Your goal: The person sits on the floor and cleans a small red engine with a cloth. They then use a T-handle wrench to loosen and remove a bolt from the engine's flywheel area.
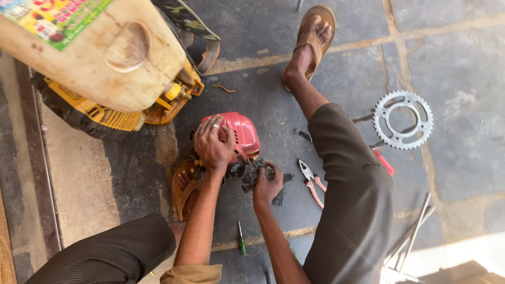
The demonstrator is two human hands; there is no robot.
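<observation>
Wiping a small red engine on the floor

Left hand (213, 144) gripped the engine (239, 139), fingers curled over it; right hand (265, 184) pinched a rag (252, 174) at its side. Grime remained; pliers (311, 181) lay nearby.

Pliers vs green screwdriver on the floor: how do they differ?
The pliers have pink-red handles and lie with handles spread, right of the right hand; the green screwdriver is a single slim shaft, lying below the hands between the forearms. The pliers look bulkier, the screwdriver thinner. Both lie untouched on the stone floor.
</observation>
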